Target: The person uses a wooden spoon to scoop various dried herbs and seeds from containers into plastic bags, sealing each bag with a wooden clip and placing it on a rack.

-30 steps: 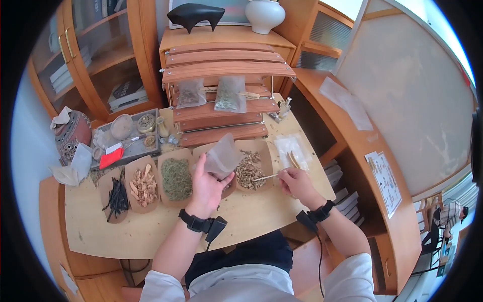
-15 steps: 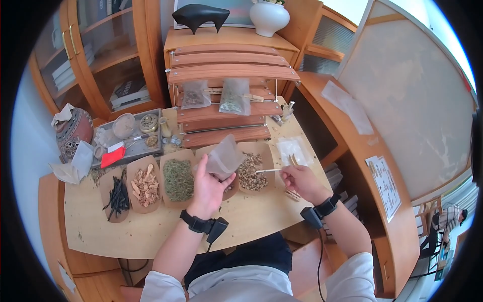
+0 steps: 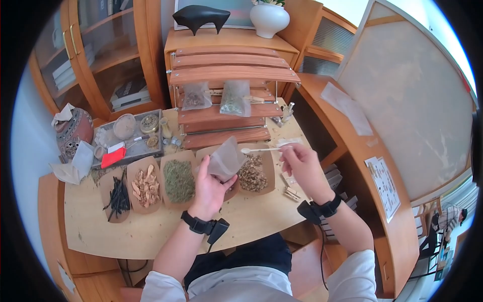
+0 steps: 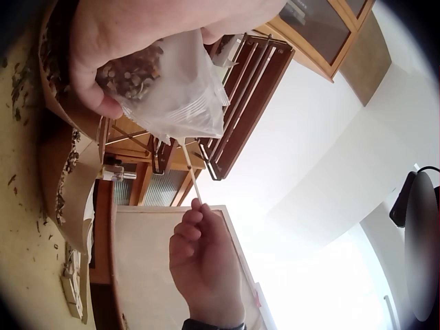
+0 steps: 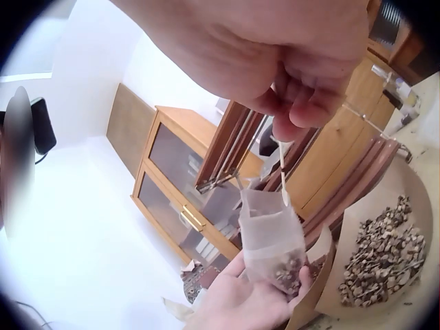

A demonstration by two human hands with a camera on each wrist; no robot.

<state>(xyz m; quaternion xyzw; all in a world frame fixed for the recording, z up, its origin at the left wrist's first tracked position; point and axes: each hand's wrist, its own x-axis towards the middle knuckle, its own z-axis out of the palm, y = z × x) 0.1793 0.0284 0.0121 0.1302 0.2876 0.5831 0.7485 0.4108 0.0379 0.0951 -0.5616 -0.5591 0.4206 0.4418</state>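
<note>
My left hand point(image 3: 209, 194) holds a translucent bag point(image 3: 225, 160) upright, its mouth open; in the right wrist view dark chopped pieces point(image 5: 285, 271) lie in the bottom. Between thumb and fingers my right hand point(image 3: 304, 168) pinches the handle of a thin, pale small spoon point(image 3: 264, 149). The spoon's bowl is right by the bag's mouth, over the far end of a brown paper tray point(image 3: 270, 168) of chopped dried pieces point(image 3: 254, 176). Another paper tray is mostly hidden behind my left hand and the bag.
More paper trays hold green dried herb point(image 3: 178, 181), pale orange slices point(image 3: 146, 186) and dark strips point(image 3: 118, 199). A slatted wooden rack point(image 3: 229, 75) stands behind, with filled bags point(image 3: 235, 98) clipped on it. Clothespins point(image 3: 291, 194) lie at right; a grey tray point(image 3: 136, 158) of small items sits at left.
The small spoon has risen out of the chopped pieces and moved up and left to the bag's mouth with my right hand. My left hand and the bag have stayed nearly in place.
</note>
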